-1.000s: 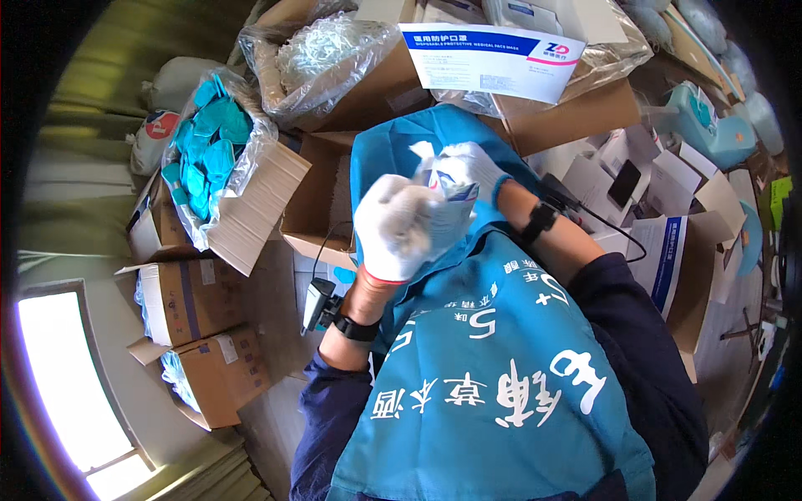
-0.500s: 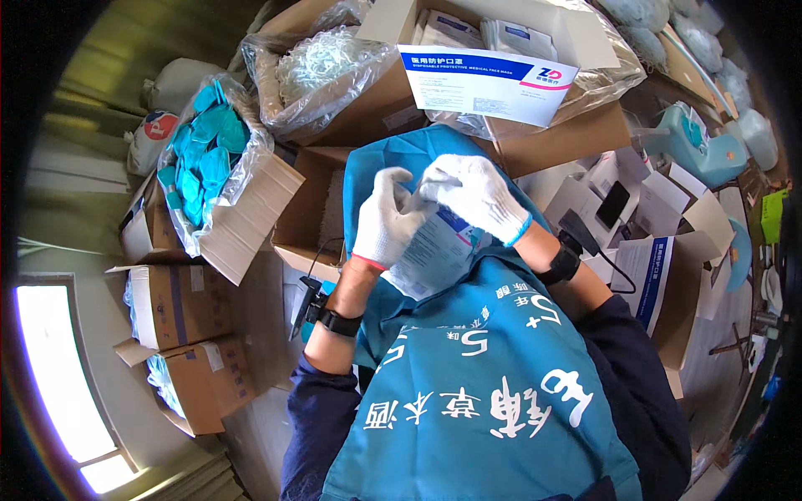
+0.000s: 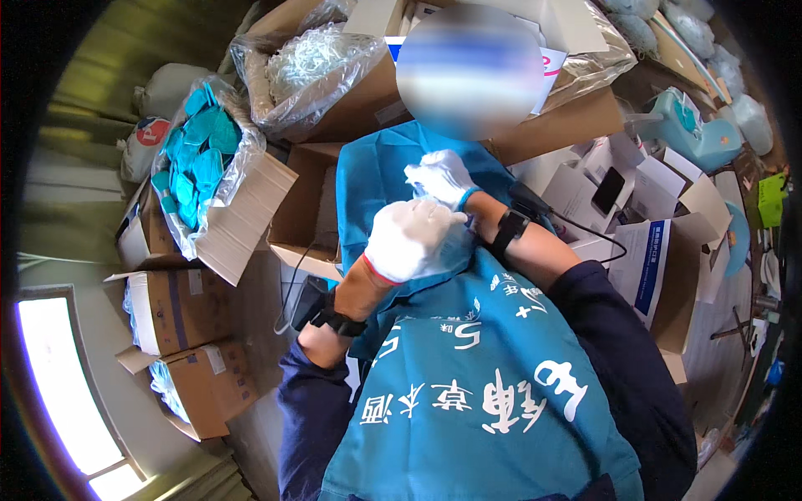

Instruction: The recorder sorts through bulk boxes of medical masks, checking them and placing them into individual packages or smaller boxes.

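Observation:
Both my hands wear white knit gloves, close together over the teal apron (image 3: 468, 367) on my lap. My left hand (image 3: 409, 240), with a red cuff edge, is closed over a thin clear plastic packet (image 3: 455, 252), mostly hidden beneath it; a bluish part shows at the glove's right. Just beyond it, my right hand (image 3: 441, 177), blue at the cuff, has curled fingers pointing left. Whatever those fingers hold, if anything, cannot be made out. A black band with a device sits on each wrist.
A plastic-lined box of teal masks (image 3: 199, 154) stands at left. Ahead are a box of white elastic loops (image 3: 313, 58) and a large carton (image 3: 551, 134), partly blurred. At right, a phone (image 3: 608, 190) lies on white boxes. Stacked cartons (image 3: 196, 309) stand lower left.
My left hand has moved right and nearer me, now covering most of the packet. My right hand has shifted a little left and its fingers have curled away from the packet's top.

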`<state>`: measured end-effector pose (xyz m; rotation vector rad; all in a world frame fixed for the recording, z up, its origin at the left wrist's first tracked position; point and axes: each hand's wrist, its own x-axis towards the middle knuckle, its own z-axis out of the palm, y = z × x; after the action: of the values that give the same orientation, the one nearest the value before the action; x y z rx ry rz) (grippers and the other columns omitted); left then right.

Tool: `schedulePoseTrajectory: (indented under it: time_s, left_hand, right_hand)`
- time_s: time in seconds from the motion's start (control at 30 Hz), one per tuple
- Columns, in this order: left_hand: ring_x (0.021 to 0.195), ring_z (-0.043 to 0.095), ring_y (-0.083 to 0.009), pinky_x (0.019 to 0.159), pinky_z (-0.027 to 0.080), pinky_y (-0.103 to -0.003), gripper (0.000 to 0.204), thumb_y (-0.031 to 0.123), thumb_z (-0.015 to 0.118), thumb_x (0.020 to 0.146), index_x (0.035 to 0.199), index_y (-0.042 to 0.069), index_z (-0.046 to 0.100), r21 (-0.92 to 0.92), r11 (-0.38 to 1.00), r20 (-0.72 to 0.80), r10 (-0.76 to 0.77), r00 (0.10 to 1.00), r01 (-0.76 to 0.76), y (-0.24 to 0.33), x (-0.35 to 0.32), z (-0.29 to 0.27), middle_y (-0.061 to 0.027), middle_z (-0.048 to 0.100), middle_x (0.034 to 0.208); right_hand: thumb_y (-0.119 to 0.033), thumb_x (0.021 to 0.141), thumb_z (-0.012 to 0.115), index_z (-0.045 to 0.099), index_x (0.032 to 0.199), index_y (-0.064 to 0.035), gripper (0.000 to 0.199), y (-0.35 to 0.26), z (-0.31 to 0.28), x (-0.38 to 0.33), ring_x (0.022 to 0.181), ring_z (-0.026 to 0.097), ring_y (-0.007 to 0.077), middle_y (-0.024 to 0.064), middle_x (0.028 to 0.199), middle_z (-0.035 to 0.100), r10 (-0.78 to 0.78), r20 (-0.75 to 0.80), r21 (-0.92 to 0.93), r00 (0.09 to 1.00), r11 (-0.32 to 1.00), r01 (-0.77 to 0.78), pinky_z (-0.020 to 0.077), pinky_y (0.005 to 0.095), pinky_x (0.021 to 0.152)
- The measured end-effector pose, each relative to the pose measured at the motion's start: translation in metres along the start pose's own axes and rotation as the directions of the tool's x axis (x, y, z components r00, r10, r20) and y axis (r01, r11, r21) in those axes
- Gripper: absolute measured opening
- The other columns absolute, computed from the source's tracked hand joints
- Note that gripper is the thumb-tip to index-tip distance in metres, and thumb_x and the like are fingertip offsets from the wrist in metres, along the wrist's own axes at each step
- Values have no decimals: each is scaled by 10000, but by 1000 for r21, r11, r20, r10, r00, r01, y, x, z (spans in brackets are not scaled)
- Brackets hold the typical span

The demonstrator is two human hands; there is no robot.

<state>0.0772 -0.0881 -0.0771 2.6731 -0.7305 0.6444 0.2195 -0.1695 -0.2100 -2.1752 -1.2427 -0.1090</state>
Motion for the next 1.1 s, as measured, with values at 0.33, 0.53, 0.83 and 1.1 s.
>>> schedulePoseTrajectory:
  time_s: [0.33, 0.53, 0.83, 1.1]
  left_hand:
    - [703, 455, -59, 644, 388, -211, 317, 196, 479, 1016, 784, 4, 578, -646, 554, -554, -813, 176, 526, -11, -36, -4, 6, 549, 719]
    - [698, 407, -44, 616, 364, -208, 280, 170, 465, 1020, 821, 1, 563, -697, 513, -571, -820, 43, 501, -29, -43, 12, 41, 500, 720]
    - [952, 599, -161, 866, 477, -297, 450, 388, 408, 1015, 1209, 11, 559, -982, 21, 60, -907, 418, 188, -38, -36, -4, -80, 620, 1120]
    - [897, 571, -142, 818, 448, -292, 324, 248, 595, 847, 1033, -14, 634, -638, 475, 136, -705, 696, 606, -45, -25, -26, -57, 634, 989]
  right_hand:
    - [-614, 901, 472, 522, 1201, 11, 695, -2, -18, -19, 1060, 578, 262, 176, 1212, 568, 154, 467, 815, 871, -457, -356, 481, 416, 911]
    - [-352, 937, 581, 385, 1379, -1, 597, -61, -61, -61, 1140, 503, 203, 122, 1270, 493, 47, 408, 912, 912, 21, -409, 435, 322, 953]
    - [-121, 916, 578, 642, 893, -2, 137, -34, -106, -54, 652, 541, 95, 17, 724, 589, 408, 230, 801, 884, 437, -410, 441, 227, 631]
    - [-100, 882, 588, 655, 921, 6, 131, -53, -132, -41, 699, 564, 92, 48, 748, 617, 438, 247, 569, 865, 657, -495, 458, 242, 655]
